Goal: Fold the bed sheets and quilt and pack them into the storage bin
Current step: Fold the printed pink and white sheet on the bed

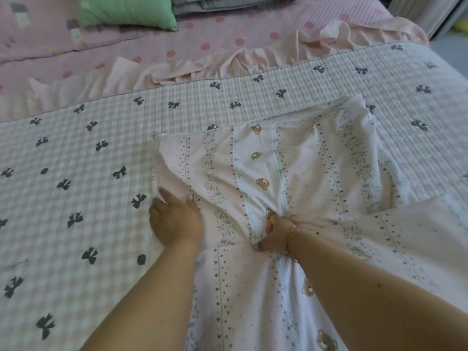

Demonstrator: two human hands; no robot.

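Nearest, the right hand pinches a bunched fold of the sheet while the left hand presses flat on its edge — best to pull taut and square its far corners on the quilt beyond.

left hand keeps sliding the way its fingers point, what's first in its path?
The left hand lies flat on the bear-print sheet, fingers pointing up the bed. It would first run along the sheet's rumpled left edge, then onto the bow-print quilt. Depth is unclear.
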